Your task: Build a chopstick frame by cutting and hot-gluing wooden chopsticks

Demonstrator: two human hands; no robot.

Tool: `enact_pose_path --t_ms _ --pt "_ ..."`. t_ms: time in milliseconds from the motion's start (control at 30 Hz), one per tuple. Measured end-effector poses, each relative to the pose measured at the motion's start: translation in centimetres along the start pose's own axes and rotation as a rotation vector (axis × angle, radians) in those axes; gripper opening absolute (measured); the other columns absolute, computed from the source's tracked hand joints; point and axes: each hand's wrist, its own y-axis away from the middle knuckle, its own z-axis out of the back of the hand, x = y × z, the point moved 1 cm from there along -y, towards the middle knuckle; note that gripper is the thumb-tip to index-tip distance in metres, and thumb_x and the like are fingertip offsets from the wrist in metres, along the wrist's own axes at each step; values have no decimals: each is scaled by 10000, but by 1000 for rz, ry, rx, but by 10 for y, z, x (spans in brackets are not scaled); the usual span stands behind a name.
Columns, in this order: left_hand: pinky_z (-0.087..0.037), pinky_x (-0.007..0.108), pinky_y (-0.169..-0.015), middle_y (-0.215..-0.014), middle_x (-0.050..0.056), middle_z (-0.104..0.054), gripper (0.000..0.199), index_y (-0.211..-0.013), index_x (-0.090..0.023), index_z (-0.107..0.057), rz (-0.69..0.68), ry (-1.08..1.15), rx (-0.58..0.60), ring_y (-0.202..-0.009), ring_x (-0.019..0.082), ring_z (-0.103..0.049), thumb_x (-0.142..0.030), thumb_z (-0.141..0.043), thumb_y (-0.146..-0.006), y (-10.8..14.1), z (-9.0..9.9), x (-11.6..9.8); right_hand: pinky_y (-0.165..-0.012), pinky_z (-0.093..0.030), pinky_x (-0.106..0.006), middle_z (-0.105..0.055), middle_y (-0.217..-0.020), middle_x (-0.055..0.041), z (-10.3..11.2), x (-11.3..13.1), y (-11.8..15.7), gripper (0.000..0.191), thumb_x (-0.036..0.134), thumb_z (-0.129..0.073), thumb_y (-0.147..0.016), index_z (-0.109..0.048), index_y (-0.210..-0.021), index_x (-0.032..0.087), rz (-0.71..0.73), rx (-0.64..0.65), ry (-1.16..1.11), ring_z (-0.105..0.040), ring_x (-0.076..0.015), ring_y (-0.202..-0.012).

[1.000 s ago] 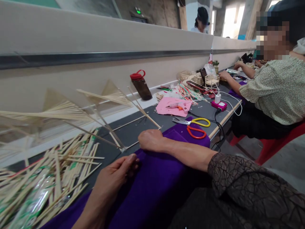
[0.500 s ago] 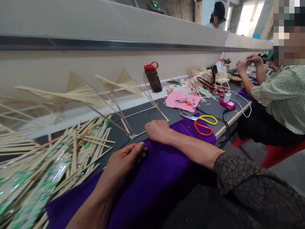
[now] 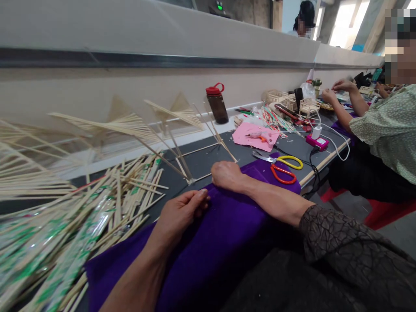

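Observation:
My left hand (image 3: 183, 212) is closed above the purple cloth (image 3: 208, 242), thumb pressed against curled fingers. Whatever it may pinch is too small or hidden to name. Farther right, my right hand (image 3: 227, 175) forms a loose fist over the cloth's far edge, back of the hand towards me. Its fingertips are out of sight, and so is anything in them. Just beyond both hands stands an open frame of thin wooden sticks (image 3: 199, 154), its upper part fanned out in twisted rows. Scissors (image 3: 276, 167) with one yellow and one red handle lie on the cloth, right of my right hand.
Loose sticks and wrapped chopsticks (image 3: 107, 212) pile up at left. Behind are a red-lidded bottle (image 3: 217, 106), a pink glue gun (image 3: 261, 137) on pink paper (image 3: 242, 134), and a magenta power adapter (image 3: 316, 142) with cables. A co-worker (image 3: 380, 112) sits at right.
The whole scene has shifted slightly right in the picture as the camera turned. Both hands keep nearly the same closed pose and place beside the stick frame.

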Motion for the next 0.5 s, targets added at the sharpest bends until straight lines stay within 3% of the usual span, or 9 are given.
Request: enact_pose_path --t_ms 300,500 --pt "-239 224 -455 -586 -16 -567 624 -688 -183 -633 -17 11 -3 -519 106 -408 -784 -663 -523 3 -1 -4 -902 -585 -318 -744 -1187 -214 -1 -6 2 330 206 -514 -941 -715 -1174 88 -56 -46 -55 -724 -261 -1121" --pt "-245 217 -441 -579 -6 -566 499 -678 -181 -642 -60 20 -3 -503 102 -404 -675 -680 -620 3 -1 -3 -870 -577 -302 -755 -1171 -199 -1 -11 -1 330 246 -521 -931 -734 -1143 107 -105 -29 -111 -730 -259 -1097"
